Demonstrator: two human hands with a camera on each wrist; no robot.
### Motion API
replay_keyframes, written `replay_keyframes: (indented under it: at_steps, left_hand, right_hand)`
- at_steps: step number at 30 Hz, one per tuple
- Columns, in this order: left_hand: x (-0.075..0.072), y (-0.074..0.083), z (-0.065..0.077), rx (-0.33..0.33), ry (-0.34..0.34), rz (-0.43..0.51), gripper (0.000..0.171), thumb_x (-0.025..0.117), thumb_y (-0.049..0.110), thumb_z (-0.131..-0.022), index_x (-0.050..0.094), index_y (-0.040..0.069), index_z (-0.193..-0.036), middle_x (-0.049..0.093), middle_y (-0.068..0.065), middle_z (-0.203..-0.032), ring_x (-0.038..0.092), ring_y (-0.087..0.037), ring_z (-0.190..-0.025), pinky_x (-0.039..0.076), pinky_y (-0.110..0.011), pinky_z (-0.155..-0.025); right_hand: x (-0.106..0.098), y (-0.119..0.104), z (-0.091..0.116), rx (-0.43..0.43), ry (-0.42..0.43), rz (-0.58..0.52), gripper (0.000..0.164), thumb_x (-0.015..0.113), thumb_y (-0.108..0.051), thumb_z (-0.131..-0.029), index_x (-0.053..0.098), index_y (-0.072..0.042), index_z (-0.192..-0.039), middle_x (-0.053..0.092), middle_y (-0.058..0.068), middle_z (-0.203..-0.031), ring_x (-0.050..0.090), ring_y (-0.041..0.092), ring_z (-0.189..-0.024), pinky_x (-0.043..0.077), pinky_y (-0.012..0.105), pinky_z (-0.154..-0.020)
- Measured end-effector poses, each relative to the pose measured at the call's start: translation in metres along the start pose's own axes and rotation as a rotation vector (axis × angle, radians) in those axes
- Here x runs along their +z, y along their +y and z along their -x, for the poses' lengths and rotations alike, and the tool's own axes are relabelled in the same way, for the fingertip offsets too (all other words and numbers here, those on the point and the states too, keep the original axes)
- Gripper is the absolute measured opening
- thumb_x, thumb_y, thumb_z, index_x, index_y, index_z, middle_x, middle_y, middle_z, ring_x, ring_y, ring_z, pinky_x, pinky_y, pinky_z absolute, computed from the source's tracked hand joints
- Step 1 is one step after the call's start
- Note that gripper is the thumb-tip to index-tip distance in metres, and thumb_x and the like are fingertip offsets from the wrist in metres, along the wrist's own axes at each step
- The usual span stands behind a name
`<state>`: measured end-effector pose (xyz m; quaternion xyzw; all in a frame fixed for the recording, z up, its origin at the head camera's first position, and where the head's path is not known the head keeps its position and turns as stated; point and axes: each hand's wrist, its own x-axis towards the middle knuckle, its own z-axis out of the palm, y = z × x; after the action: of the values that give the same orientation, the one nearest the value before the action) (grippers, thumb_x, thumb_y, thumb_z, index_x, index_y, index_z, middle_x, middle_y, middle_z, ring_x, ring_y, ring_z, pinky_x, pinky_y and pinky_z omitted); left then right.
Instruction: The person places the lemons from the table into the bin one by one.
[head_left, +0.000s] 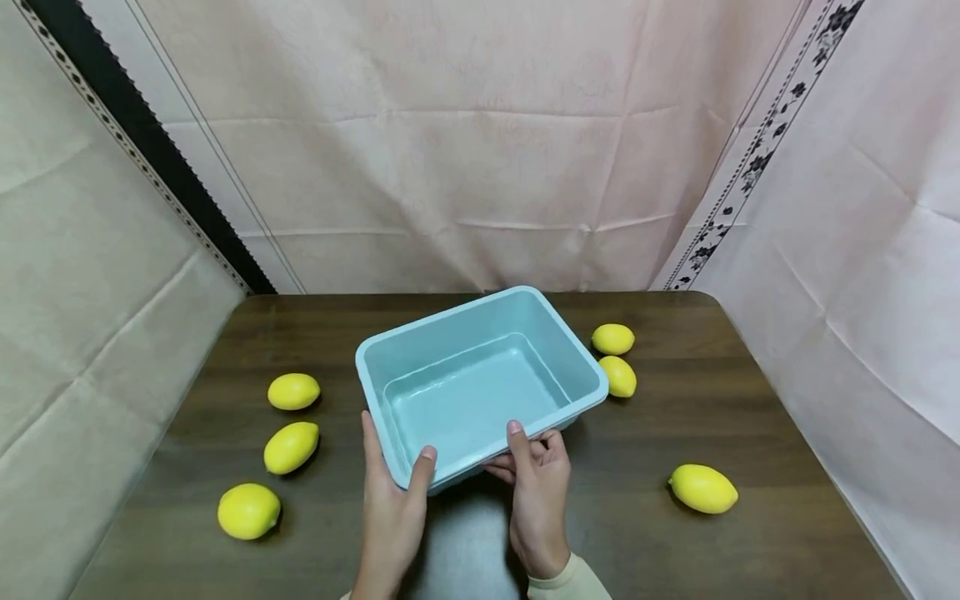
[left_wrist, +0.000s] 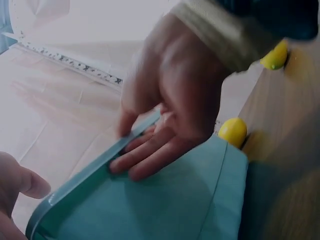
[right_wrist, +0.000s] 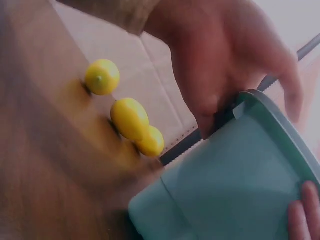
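Light-blue rectangular plastic tray (head_left: 480, 400) up off the brown wood-grain desk (head_left: 637, 550), tilted; left hand (head_left: 393, 512) clasping its near-left corner, right hand (head_left: 540, 504) pinching the near rim, thumb over fingers; six yellow oval lemons (head_left: 291, 448) flank it, creased pale cloth sheets (head_left: 450, 167) walling everything in

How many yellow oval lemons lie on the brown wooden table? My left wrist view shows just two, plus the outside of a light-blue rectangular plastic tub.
Observer: Six lemons show in the head view: three to the left of the tub and three to the right.
Operator: Which way is the tub's opening turned?
Observer: Up and toward the head camera; the head view shows its inner floor.
Operator: And where is it held on the left side?
Observer: The left hand grips it around the near left corner, with the thumb over the near rim.
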<state>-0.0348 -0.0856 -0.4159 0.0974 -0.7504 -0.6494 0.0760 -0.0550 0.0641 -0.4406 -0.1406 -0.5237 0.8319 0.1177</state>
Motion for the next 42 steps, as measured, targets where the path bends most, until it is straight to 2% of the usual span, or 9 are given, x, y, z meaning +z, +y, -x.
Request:
replay_keyframes:
  at_steps: [5, 9, 12, 15, 19, 26, 31, 36, 42]
  left_hand:
    - [-0.004, -0.003, -0.007, 0.022, 0.019, -0.042, 0.086, 0.055, 0.005, -0.106, -0.001, 0.014, -0.17, 0.01, -0.009, -0.176, 0.022, -0.031, -0.158, 0.027, -0.057, -0.123]
    - [-0.006, -0.004, -0.01, 0.02, -0.009, 0.0, 0.08, 0.039, -0.004, -0.105, -0.002, 0.019, -0.17, 0.008, 0.001, -0.176, 0.024, -0.026, -0.158, 0.032, -0.049, -0.12]
    - [-0.008, -0.003, -0.012, 0.025, -0.026, 0.008, 0.08, 0.035, -0.005, -0.104, -0.002, 0.02, -0.17, 0.007, 0.004, -0.176, 0.024, -0.024, -0.158, 0.033, -0.048, -0.12]
    - [-0.011, -0.001, -0.013, 0.027, -0.028, -0.004, 0.08, 0.035, -0.006, -0.103, -0.001, 0.019, -0.17, 0.007, 0.001, -0.176, 0.022, -0.025, -0.159, 0.031, -0.052, -0.121]
    - [-0.015, 0.0, -0.015, 0.017, -0.043, -0.012, 0.08, 0.035, -0.005, -0.103, -0.001, 0.018, -0.17, 0.006, -0.003, -0.177, 0.019, -0.027, -0.16, 0.029, -0.054, -0.122]
    - [-0.019, -0.001, -0.02, 0.031, -0.077, -0.025, 0.076, 0.035, -0.005, -0.104, 0.005, 0.016, -0.171, 0.011, -0.004, -0.176, 0.021, -0.025, -0.159, 0.029, -0.053, -0.123]
    - [-0.021, -0.001, -0.026, 0.036, -0.122, -0.019, 0.076, 0.035, -0.005, -0.103, 0.006, 0.017, -0.171, 0.012, -0.004, -0.176, 0.023, -0.027, -0.159, 0.031, -0.053, -0.121]
    - [-0.025, 0.0, -0.034, 0.029, -0.152, 0.003, 0.078, 0.035, -0.007, -0.101, 0.006, 0.016, -0.17, 0.012, -0.004, -0.176, 0.026, -0.028, -0.158, 0.034, -0.051, -0.119]
    - [-0.03, -0.001, -0.045, 0.025, -0.192, 0.015, 0.077, 0.034, -0.007, -0.101, 0.009, 0.016, -0.17, 0.013, -0.003, -0.175, 0.023, -0.026, -0.158, 0.033, -0.051, -0.12]
  right_hand:
    - [-0.006, -0.002, 0.005, 0.038, -0.05, 0.033, 0.032, 0.069, -0.021, -0.104, 0.051, 0.003, -0.114, 0.077, 0.019, -0.087, 0.077, 0.025, -0.069, 0.064, 0.043, -0.067]
    - [-0.023, -0.005, -0.002, 0.041, -0.068, 0.085, 0.028, 0.065, -0.024, -0.107, 0.053, 0.0, -0.102, 0.075, 0.009, -0.079, 0.077, 0.027, -0.069, 0.063, 0.041, -0.062]
    - [-0.04, -0.012, -0.012, 0.014, -0.006, 0.104, 0.029, 0.06, -0.026, -0.11, 0.051, -0.003, -0.095, 0.068, 0.006, -0.076, 0.074, 0.022, -0.065, 0.06, 0.036, -0.055]
    - [-0.054, -0.025, -0.024, -0.015, 0.094, 0.125, 0.025, 0.057, -0.029, -0.111, 0.049, -0.007, -0.102, 0.064, 0.004, -0.08, 0.068, 0.016, -0.066, 0.057, 0.031, -0.051]
    - [-0.069, -0.039, -0.039, -0.021, 0.175, 0.209, 0.029, 0.057, -0.035, -0.11, 0.05, -0.01, -0.122, 0.061, 0.001, -0.097, 0.062, 0.016, -0.083, 0.058, 0.028, -0.065]
    - [-0.083, -0.05, -0.048, 0.024, 0.055, 0.375, 0.059, 0.049, -0.043, -0.111, 0.04, -0.008, -0.158, 0.044, 0.009, -0.154, 0.049, 0.02, -0.13, 0.046, 0.021, -0.101]
    - [-0.085, -0.054, -0.044, 0.04, -0.001, 0.458, 0.062, 0.048, -0.043, -0.112, 0.034, -0.013, -0.164, 0.036, 0.007, -0.166, 0.04, 0.022, -0.144, 0.033, 0.038, -0.119]
    - [-0.084, -0.057, -0.04, 0.029, -0.033, 0.492, 0.059, 0.048, -0.036, -0.113, 0.032, -0.013, -0.166, 0.033, 0.007, -0.168, 0.037, 0.023, -0.146, 0.029, 0.045, -0.121]
    - [-0.082, -0.056, -0.035, 0.017, -0.051, 0.497, 0.055, 0.049, -0.028, -0.114, 0.034, -0.013, -0.164, 0.036, 0.007, -0.167, 0.039, 0.022, -0.145, 0.036, 0.02, -0.108]
